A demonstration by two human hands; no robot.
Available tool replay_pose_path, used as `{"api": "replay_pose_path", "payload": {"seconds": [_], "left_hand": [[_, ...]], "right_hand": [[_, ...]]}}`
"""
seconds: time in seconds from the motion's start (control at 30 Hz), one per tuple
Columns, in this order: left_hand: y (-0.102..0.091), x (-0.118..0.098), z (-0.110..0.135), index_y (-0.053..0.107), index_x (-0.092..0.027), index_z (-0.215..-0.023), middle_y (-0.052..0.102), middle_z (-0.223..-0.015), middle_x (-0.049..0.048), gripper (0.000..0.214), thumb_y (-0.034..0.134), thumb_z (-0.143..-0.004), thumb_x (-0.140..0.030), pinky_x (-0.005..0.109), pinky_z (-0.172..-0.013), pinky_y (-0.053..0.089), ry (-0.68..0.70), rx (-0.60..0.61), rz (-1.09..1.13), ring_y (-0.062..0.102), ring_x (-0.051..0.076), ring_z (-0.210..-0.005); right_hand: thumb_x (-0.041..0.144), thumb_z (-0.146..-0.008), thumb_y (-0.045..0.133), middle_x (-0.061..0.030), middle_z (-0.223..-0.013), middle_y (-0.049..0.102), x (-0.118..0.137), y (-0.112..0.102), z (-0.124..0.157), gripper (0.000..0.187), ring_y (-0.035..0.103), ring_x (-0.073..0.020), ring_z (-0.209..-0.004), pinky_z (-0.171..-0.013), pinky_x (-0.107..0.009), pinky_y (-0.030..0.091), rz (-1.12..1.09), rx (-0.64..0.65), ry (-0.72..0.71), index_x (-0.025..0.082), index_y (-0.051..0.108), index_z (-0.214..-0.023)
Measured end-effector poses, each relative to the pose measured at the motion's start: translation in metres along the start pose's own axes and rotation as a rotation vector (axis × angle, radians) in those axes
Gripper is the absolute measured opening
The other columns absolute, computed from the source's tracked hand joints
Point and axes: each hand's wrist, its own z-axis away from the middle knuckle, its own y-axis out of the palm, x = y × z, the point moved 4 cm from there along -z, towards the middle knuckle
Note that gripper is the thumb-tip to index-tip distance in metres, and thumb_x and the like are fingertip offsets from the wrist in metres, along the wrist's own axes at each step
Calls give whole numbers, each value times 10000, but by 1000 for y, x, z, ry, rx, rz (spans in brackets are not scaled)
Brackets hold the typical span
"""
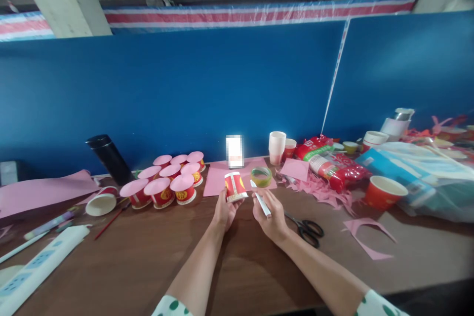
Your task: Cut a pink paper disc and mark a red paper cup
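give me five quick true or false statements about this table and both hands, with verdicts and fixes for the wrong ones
1. The left hand holds a red-and-white cup. True.
2. The right hand grips the scissors. False: it holds a slim white tool; the scissors lie on the table beside it.
3. The green tape roll rests on a pink sheet. True.
4. The black bottle stands at the far right. False: it stands on the left, behind the grouped cups.
5. The grouped cups are topped with blue discs. False: the discs are pink.
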Motion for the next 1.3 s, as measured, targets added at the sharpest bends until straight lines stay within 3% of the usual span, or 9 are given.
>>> {"api": "replay_pose_path", "payload": {"seconds": [0.3, 0.67, 0.93, 1.3], "left_hand": [[-3, 0, 0, 563, -149, -1017, 662, -847, 60, 291, 448, -826, -336, 373, -783, 461, 8, -61, 11, 613, 183, -737], [-3, 0, 0, 576, -128, -993, 667, -907, 103, 346, 527, -783, -398, 404, -846, 444, -21, -8, -2, 623, 213, -831], [-3, 1, -3, 591, -116, -965, 665, -884, 95, 376, 600, -731, -411, 371, -799, 460, 7, 20, -27, 616, 186, -767], [-3, 4, -9, 576, -162, -973, 653, -951, 86, 349, 584, -746, -427, 385, -823, 452, 14, 46, -37, 614, 197, -835]], "right_hand": [[140, -858, 418, -88, -985, 615, -2, -1, 1, 298, 568, -208, -997, -866, -348, 470, 39, -1, -3, 188, 519, -1134], [175, -872, 414, -101, -1024, 626, -4, 1, 1, 325, 581, -219, -999, -866, -366, 484, 98, -7, -10, 186, 518, -1179], [173, -877, 410, -103, -956, 634, -1, 0, 0, 333, 569, -228, -1017, -876, -387, 478, 108, 2, -7, 172, 511, -1194], [175, -871, 410, -82, -959, 645, 0, 4, 1, 307, 623, -201, -883, -780, -334, 524, 69, -8, -2, 210, 533, -1150]]}}
